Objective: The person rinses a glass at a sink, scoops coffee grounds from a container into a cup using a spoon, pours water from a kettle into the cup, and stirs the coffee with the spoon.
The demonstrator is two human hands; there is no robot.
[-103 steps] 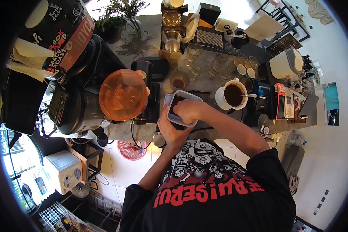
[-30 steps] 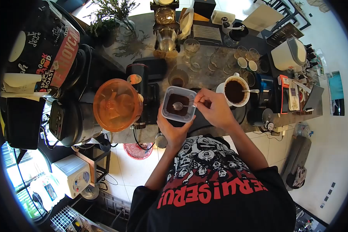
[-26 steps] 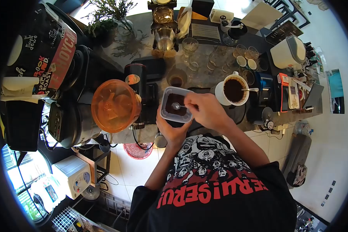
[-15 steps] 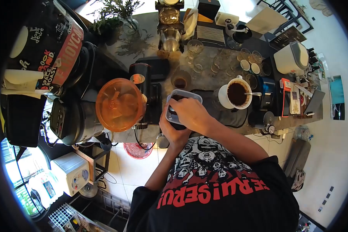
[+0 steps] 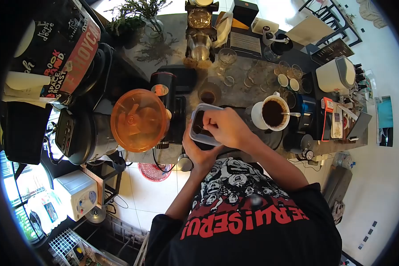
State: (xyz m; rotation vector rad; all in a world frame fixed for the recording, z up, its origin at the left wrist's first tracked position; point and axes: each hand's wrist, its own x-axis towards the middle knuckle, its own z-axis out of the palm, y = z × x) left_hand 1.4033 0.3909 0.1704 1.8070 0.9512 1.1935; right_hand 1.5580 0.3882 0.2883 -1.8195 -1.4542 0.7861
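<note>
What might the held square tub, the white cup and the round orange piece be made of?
Square tub: likely smooth plastic, from its pale, translucent walls.
White cup: probably glazed ceramic, being opaque and seemingly glossy, though plastic is possible.
Round orange piece: apparently tinted plastic, smooth, since shapes show through it.

The T-shirt (image 5: 270, 241) is black, with short and loose sleeves (image 5: 312, 201). Its print shows many drawn faces (image 5: 237, 179) in black and white, and big red letters (image 5: 219, 225), "SERU!".
</note>
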